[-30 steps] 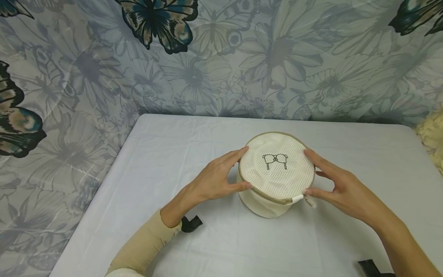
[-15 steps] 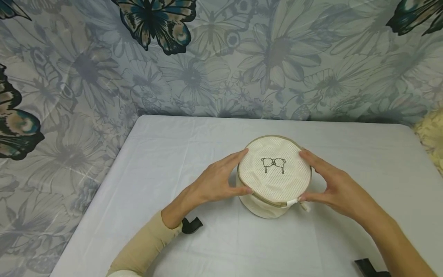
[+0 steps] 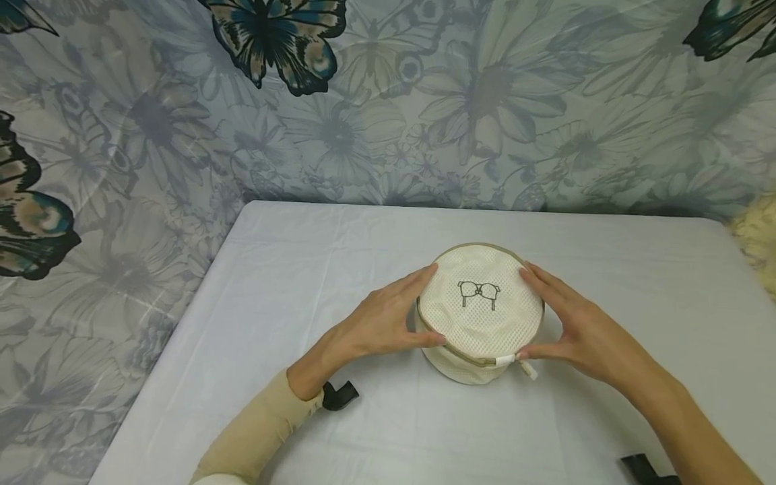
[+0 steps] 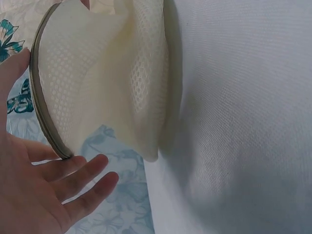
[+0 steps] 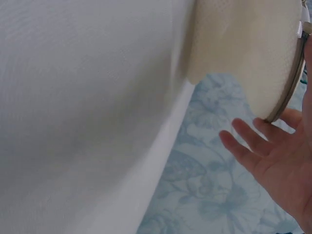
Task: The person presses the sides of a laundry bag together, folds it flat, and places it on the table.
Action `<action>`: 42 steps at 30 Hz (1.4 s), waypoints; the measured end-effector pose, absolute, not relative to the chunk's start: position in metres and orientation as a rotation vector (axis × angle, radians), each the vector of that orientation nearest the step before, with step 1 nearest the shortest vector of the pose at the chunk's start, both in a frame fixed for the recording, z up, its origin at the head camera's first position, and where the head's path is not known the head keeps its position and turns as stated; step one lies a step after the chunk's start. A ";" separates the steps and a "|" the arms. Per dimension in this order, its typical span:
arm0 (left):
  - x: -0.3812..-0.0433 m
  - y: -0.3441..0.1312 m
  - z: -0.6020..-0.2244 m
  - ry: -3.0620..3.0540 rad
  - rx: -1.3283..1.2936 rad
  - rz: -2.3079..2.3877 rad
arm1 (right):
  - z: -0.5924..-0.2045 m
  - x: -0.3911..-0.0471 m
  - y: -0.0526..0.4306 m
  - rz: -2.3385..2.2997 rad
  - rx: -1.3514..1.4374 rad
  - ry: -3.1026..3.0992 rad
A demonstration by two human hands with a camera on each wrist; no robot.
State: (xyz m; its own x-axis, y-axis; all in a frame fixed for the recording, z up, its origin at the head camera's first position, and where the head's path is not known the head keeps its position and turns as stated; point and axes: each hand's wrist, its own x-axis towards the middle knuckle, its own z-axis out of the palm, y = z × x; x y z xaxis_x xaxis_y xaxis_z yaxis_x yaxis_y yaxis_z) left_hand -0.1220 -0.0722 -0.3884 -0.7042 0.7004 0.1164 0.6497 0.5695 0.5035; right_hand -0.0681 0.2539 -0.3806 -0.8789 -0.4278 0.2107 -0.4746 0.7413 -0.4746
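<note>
A round cream mesh laundry bag (image 3: 481, 323) stands on the white-covered table, its zipped lid facing up and bearing a stitched black line drawing. Its soft side sags into folds in the left wrist view. My left hand (image 3: 382, 320) holds the lid's left rim, thumb at the front and fingers farther back. Across from it, my right hand (image 3: 585, 330) grips the right rim, its thumb beside the white zip end (image 3: 504, 361). Both wrist views show the other fingers of the left hand (image 4: 53, 185) and right hand (image 5: 278, 156) spread below the rim.
The white cloth (image 3: 303, 269) covers the table around the bag. Behind it hangs a floral, butterfly-printed backdrop (image 3: 388, 121). Something pale yellow and ruffled (image 3: 754, 236) sits at the far right. Black straps (image 3: 339, 396) show at the wrists.
The lid has sunk lower and shifted slightly left. My right hand has moved left and down with it, while the left hand has shifted only a little.
</note>
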 end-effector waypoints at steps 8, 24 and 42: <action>-0.122 -0.070 -0.392 2.680 1.115 0.733 | -0.383 -0.068 0.249 0.726 0.748 -2.849; -0.122 -0.070 -0.396 2.653 1.067 0.699 | -0.393 -0.065 0.244 0.649 0.727 -2.865; -0.124 -0.071 -0.400 2.581 1.035 0.709 | -0.403 -0.063 0.241 0.734 0.728 -2.936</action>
